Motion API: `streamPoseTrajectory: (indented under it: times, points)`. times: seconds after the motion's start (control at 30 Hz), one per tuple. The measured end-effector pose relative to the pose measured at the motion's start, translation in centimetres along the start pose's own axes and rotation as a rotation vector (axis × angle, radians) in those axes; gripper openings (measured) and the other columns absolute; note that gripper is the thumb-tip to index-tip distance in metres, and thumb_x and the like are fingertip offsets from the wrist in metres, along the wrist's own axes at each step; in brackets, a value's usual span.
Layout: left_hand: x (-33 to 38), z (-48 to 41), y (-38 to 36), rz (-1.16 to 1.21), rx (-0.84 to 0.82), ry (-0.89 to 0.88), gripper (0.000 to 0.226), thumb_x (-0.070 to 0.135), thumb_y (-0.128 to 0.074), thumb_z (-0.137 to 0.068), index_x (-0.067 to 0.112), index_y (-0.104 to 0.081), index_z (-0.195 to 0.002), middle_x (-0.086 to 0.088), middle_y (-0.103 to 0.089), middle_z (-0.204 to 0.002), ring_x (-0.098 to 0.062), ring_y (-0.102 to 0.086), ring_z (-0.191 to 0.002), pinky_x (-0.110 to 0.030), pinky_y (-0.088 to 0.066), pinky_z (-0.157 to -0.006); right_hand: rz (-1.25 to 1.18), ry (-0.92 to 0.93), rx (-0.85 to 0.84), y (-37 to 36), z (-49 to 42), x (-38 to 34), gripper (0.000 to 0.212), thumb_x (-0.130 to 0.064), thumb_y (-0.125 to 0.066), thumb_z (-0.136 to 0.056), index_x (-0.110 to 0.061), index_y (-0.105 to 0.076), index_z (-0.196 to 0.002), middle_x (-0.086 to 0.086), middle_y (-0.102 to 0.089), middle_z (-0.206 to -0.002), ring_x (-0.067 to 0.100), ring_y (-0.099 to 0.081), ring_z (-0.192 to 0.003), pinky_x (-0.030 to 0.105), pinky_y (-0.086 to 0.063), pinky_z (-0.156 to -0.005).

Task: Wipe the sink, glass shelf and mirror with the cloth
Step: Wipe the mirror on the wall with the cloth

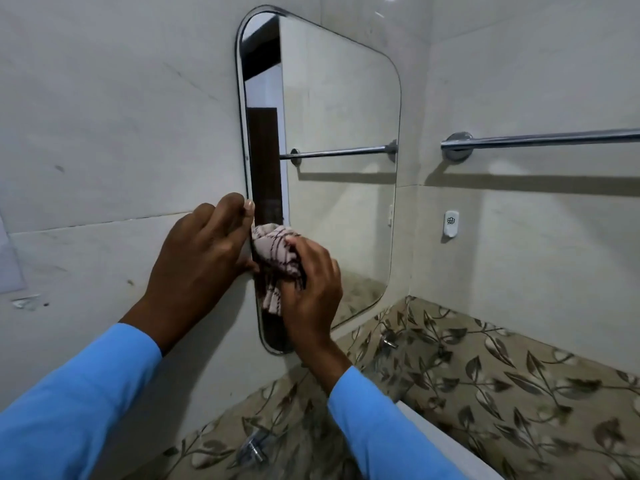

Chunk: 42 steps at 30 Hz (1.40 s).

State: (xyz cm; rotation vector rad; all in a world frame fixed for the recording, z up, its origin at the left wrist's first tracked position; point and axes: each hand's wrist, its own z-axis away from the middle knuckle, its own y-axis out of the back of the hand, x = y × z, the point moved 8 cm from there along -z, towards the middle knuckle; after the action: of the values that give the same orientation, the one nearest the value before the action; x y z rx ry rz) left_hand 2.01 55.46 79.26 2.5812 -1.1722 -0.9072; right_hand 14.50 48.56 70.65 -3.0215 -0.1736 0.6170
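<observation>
A rounded rectangular mirror [339, 133] hangs on the pale tiled wall. My right hand [313, 292] grips a bunched pinkish checked cloth [277, 261] and presses it against the mirror's lower left part. My left hand [204, 251] rests flat on the wall at the mirror's left edge, fingertips touching the frame, holding nothing. Below the mirror a clear glass shelf [408, 372] on chrome brackets [389, 341] is faintly visible. A white strip at the bottom may be the sink rim [446, 441]; the basin is out of view.
A chrome towel rail [540, 139] runs along the right wall, with a small white wall hook [451, 223] under it. Leaf-patterned tiles [519, 386] band the lower walls. A second chrome bracket [254, 450] sits low at centre. Both my sleeves are blue.
</observation>
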Motion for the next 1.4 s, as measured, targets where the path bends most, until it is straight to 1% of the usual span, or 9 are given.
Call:
streamPoseTrajectory:
  times: [0.17,0.27,0.47,0.67,0.77,0.93,1.07,1.23,1.4]
  points:
    - [0.0,0.0,-0.1,-0.013,0.007,-0.005,0.079,0.035,-0.086,-0.072,-0.008,-0.056,-0.132,-0.023,-0.055,-0.125,-0.034,-0.048,-0.079,-0.042,-0.044,-0.063,0.035,0.041,-0.059,-0.2,0.7,0.3,0.060,0.008,-0.064,-0.075,-0.018,-0.064,-0.128,0.000,-0.065,-0.128,0.026,-0.060,-0.113,0.038,-0.051,-0.092]
    - [-0.3,0.1,-0.4,-0.017,-0.006,0.001,0.081,0.040,-0.084,-0.074,-0.006,-0.056,-0.134,-0.022,-0.055,-0.128,-0.033,-0.047,-0.082,-0.042,-0.044,-0.067,0.108,0.027,0.006,0.9,-1.5,2.3,0.056,0.003,-0.060,-0.077,-0.019,-0.063,-0.128,-0.002,-0.064,-0.129,0.025,-0.056,-0.111,0.035,-0.048,-0.091]
    - [-0.2,0.1,-0.3,0.004,-0.010,0.013,0.079,0.041,-0.082,-0.075,-0.006,-0.056,-0.134,-0.021,-0.057,-0.127,-0.033,-0.050,-0.082,-0.042,-0.045,-0.066,0.316,-0.250,0.244,5.3,-7.1,13.5,0.064,0.004,-0.056,-0.068,-0.019,-0.065,-0.127,0.009,-0.061,-0.125,0.035,-0.055,-0.108,0.020,-0.032,-0.091]
    - [-0.3,0.2,-0.6,-0.026,-0.002,0.002,0.078,0.047,-0.074,-0.083,-0.005,-0.054,-0.137,-0.020,-0.056,-0.129,-0.032,-0.050,-0.083,-0.042,-0.045,-0.068,0.301,-0.536,0.217,7.4,-5.6,22.8,0.047,-0.011,-0.068,-0.086,-0.018,-0.062,-0.132,0.013,-0.062,-0.125,0.038,-0.057,-0.113,0.036,-0.042,-0.100]
    - [-0.2,0.2,-0.7,-0.043,-0.004,-0.008,0.079,0.047,-0.075,-0.081,-0.005,-0.054,-0.137,-0.021,-0.056,-0.129,-0.032,-0.050,-0.084,-0.041,-0.045,-0.068,0.200,-0.651,0.220,7.4,-3.2,24.4,0.046,-0.018,-0.070,-0.090,-0.016,-0.060,-0.135,0.013,-0.060,-0.129,0.034,-0.059,-0.118,0.037,-0.045,-0.100]
    - [-0.2,0.2,-0.5,-0.031,-0.011,0.000,0.083,0.043,-0.081,-0.075,-0.006,-0.054,-0.136,-0.022,-0.056,-0.129,-0.033,-0.053,-0.084,-0.041,-0.047,-0.068,0.099,-0.644,0.244,6.0,-1.6,21.0,0.045,-0.016,-0.072,-0.089,-0.015,-0.060,-0.133,0.011,-0.059,-0.130,0.030,-0.058,-0.119,0.029,-0.043,-0.097]
    - [-0.2,0.1,-0.5,-0.007,-0.024,0.009,0.085,0.041,-0.084,-0.071,-0.006,-0.055,-0.135,-0.022,-0.055,-0.128,-0.035,-0.052,-0.084,-0.043,-0.047,-0.068,-0.024,-0.440,0.191,3.5,-0.2,12.4,0.047,-0.006,-0.074,-0.084,-0.017,-0.063,-0.128,-0.002,-0.059,-0.123,0.020,-0.059,-0.115,0.040,-0.052,-0.100]
    - [-0.2,0.1,-0.5,-0.016,-0.039,0.012,0.085,0.041,-0.084,-0.071,-0.007,-0.054,-0.135,-0.022,-0.054,-0.127,-0.035,-0.049,-0.082,-0.043,-0.045,-0.067,-0.063,-0.199,-0.002,-0.1,6.1,2.6,0.059,-0.001,-0.061,-0.073,-0.023,-0.060,-0.128,0.002,-0.058,-0.124,0.023,-0.054,-0.117,0.035,-0.047,-0.100]
    - [-0.2,0.1,-0.6,0.000,-0.039,0.008,0.084,0.041,-0.084,-0.072,-0.006,-0.054,-0.135,-0.022,-0.054,-0.127,-0.034,-0.048,-0.083,-0.043,-0.046,-0.069,0.014,-0.274,-0.019,0.6,11.8,5.1,0.060,-0.003,-0.061,-0.074,-0.026,-0.058,-0.130,-0.002,-0.056,-0.124,0.021,-0.054,-0.115,0.039,-0.051,-0.095]
